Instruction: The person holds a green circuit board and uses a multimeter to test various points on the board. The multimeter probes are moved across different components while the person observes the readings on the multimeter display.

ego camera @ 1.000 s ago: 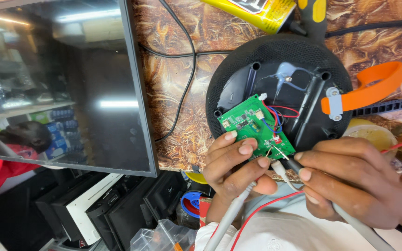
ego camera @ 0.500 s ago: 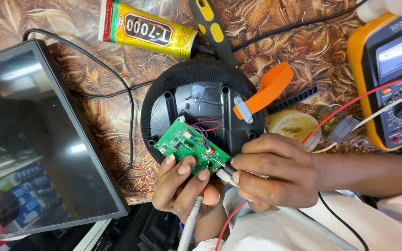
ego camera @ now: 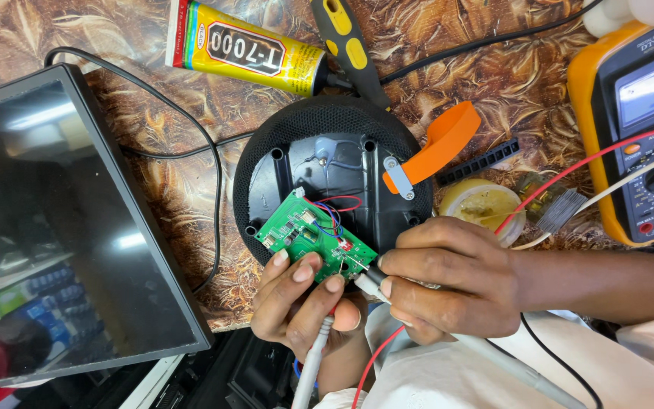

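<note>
left hand (ego camera: 304,307) pinching green circuit board (ego camera: 316,241), right hand (ego camera: 448,284) gripping soldering iron (ego camera: 372,282)

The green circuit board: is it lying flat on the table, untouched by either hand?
No: the left hand holds the green circuit board tilted over the round black speaker shell.

— Colours around the round black speaker shell (ego camera: 327,170)?
— Green circuit board (ego camera: 313,241) at its lower edge, red and blue wires attached. Orange strap (ego camera: 442,142) to its right. Yellow glue tube (ego camera: 245,47) above, black lettering.
— Beyond that?
— Brown marbled tabletop (ego camera: 153,189) beneath. Yellow-cased multimeter (ego camera: 630,121) far right.
</note>
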